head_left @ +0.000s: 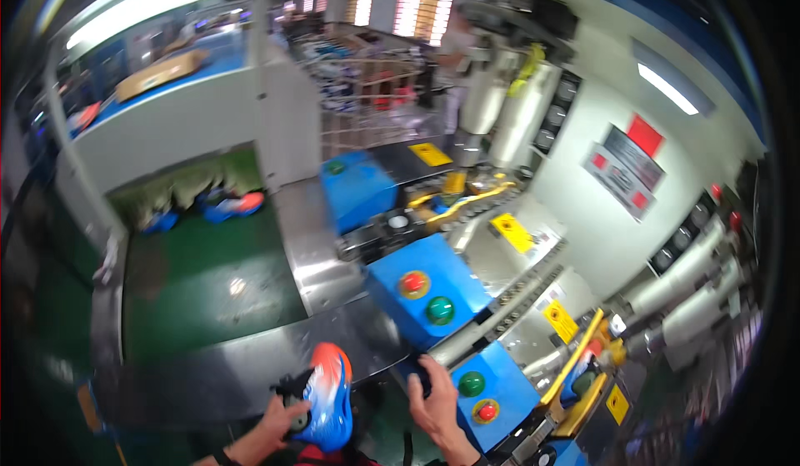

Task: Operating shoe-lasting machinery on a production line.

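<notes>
In my left hand (277,424) is a running shoe (332,399), blue at the heel, white in the middle and orange at the toe. The fingers are closed round its dark opening side, and the toe points away from me. My right hand (435,408) holds nothing, its fingers apart and curved. It hovers just left of a blue control box (515,387) with a green button (472,383) and a red button (487,413). Whether it touches the box, I cannot tell. Ahead stands another blue control box (450,270) with similar buttons.
A green conveyor belt (208,299) at the left carries blue and orange shoes (229,205) under a hood. A metal ledge (225,358) runs along its near end. To the right, a machine clamps another shoe (575,378) between yellow guards (575,408). A person (452,57) stands far back.
</notes>
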The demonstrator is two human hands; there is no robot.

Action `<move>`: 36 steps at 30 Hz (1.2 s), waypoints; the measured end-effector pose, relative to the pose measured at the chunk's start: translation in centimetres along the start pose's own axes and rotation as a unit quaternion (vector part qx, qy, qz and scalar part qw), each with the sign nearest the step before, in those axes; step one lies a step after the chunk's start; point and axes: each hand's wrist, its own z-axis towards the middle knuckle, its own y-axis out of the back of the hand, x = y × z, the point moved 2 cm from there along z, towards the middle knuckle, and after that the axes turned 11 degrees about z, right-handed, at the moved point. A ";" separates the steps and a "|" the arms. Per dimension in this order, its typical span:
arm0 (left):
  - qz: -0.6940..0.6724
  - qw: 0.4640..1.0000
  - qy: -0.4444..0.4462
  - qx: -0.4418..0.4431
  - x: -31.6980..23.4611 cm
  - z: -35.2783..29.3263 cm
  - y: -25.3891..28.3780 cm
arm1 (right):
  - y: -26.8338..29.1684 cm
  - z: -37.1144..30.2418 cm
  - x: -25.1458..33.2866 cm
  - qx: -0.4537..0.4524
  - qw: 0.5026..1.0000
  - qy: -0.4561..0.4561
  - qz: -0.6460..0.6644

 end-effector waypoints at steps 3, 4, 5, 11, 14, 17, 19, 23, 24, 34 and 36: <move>0.120 0.974 -0.168 -0.093 1.5 2.1 4.5 | -2.4 2.4 9.0 0.084 0.980 0.135 0.115; 0.207 0.937 -0.247 -0.136 2.1 3.7 6.0 | -2.7 3.6 11.9 0.118 0.970 0.155 0.148; 0.240 0.925 -0.244 -0.167 3.2 5.8 7.5 | -3.1 4.7 15.0 0.151 0.949 0.144 0.237; 0.369 0.888 -0.211 -0.175 5.1 16.2 11.2 | -6.2 8.1 32.7 0.283 0.833 0.415 0.230; 0.321 0.937 -0.135 -0.038 2.7 17.1 14.0 | -9.0 10.5 35.0 0.331 0.813 0.460 0.131; 0.375 0.911 -0.163 -0.056 -0.3 16.7 21.6 | -17.6 13.7 34.7 0.233 0.832 0.476 0.166; 0.473 0.832 -0.211 -0.200 -2.3 17.1 29.3 | -23.1 16.3 33.9 0.126 0.837 0.492 0.205; 0.534 0.730 -0.228 -0.360 -5.0 20.0 46.0 | -31.4 23.1 30.6 0.360 0.848 0.343 0.181; 0.528 0.737 -0.191 -0.377 -5.2 20.7 49.7 | -34.6 25.2 28.0 0.331 0.903 0.240 0.129; 0.566 0.671 -0.110 -0.467 -2.3 25.9 61.8 | -77.7 50.4 0.0 0.456 0.827 0.203 -0.258; 0.553 0.671 -0.118 -0.481 -1.7 25.6 61.9 | -82.9 51.3 -2.5 0.469 0.797 0.250 -0.287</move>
